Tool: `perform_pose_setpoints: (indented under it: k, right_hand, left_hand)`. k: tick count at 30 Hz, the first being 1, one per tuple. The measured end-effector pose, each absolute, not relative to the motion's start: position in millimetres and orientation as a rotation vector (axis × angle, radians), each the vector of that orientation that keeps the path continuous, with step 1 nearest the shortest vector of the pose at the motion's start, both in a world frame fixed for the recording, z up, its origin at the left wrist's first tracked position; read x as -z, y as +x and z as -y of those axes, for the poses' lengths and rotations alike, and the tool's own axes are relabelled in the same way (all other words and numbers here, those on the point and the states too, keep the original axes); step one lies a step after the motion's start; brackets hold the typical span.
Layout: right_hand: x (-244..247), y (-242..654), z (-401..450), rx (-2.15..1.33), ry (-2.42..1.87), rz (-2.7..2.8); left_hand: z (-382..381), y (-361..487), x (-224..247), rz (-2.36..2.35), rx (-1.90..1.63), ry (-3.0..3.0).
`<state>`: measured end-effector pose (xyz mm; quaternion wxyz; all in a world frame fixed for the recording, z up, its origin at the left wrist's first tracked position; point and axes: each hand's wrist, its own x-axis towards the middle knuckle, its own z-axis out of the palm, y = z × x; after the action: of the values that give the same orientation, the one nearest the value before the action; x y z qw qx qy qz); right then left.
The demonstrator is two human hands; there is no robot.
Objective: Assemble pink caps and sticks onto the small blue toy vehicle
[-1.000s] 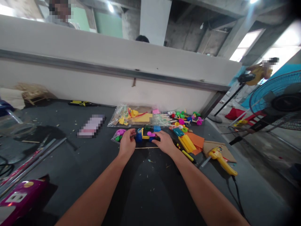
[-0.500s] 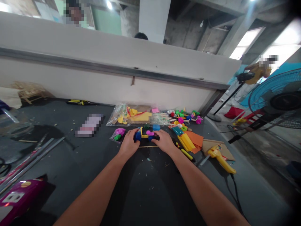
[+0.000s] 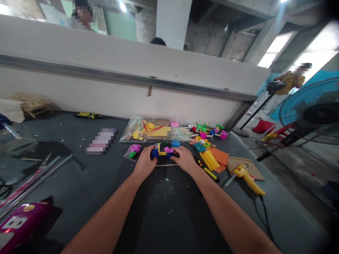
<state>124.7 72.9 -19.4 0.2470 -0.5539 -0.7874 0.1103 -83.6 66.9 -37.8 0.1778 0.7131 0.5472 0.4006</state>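
Both of my hands have drawn in since the earlier view: my left hand (image 3: pixel 144 163) has closed from just short of the left blue wheel (image 3: pixel 155 153) onto it, and my right hand (image 3: pixel 184 159) sits against the right blue wheel (image 3: pixel 169 154). Going left to right across the dark surface (image 3: pixel 79 183), a magenta toy car body (image 3: pixel 22 222) and metal rods (image 3: pixel 34 180) lie well off to my left, and a small bag with pink and green pieces (image 3: pixel 133 150) rests just beside my left hand. Between my hands is the small plastic toy assembly (image 3: pixel 162 153), lying flat, with its long axis running left to right across my view and its blue wheels at either end. My fingers (image 3: pixel 150 151) are curled over it from both sides, apparently grasping it, though I cannot tell how firmly. A yellow strut (image 3: pixel 159 149) and a pink piece (image 3: pixel 168 149) stand up from it, and a thin wooden stick (image 3: pixel 166 165) lies just in front. Farther right are a yellow-handled screwdriver (image 3: pixel 209 174), orange sheets (image 3: pixel 221 158) and a yellow glue gun (image 3: pixel 247 180) on cardboard (image 3: pixel 245 165).
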Motion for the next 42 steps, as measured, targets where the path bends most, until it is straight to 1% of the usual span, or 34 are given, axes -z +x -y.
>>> perform_pose_setpoints:
  k: [10, 19, 31, 38, 42]
  right_hand:
    - [17.1, 124.5, -72.1, -0.288, -1.513, 2.209]
    - [21.2, 124.9, -73.3, -0.308, -1.523, 2.132]
    - [26.9, 126.7, -75.1, -0.264, -1.532, 2.05]
    - [22.8, 123.9, -70.3, -0.193, -1.506, 2.033]
    - [17.6, 122.4, -65.3, -0.151, -1.438, 2.022]
  left_hand:
    - [-67.8, -83.8, 36.8, -1.577, -1.104, 2.057]
    - [-67.3, -84.0, 36.6, -1.591, -1.119, 2.045]
    - [-70.8, -87.2, 44.6, -1.636, -1.357, 1.937]
    - [-59.1, -85.1, 31.1, -1.707, -1.537, 1.895]
    - [-54.1, -80.3, 21.4, -1.755, -1.49, 1.927]
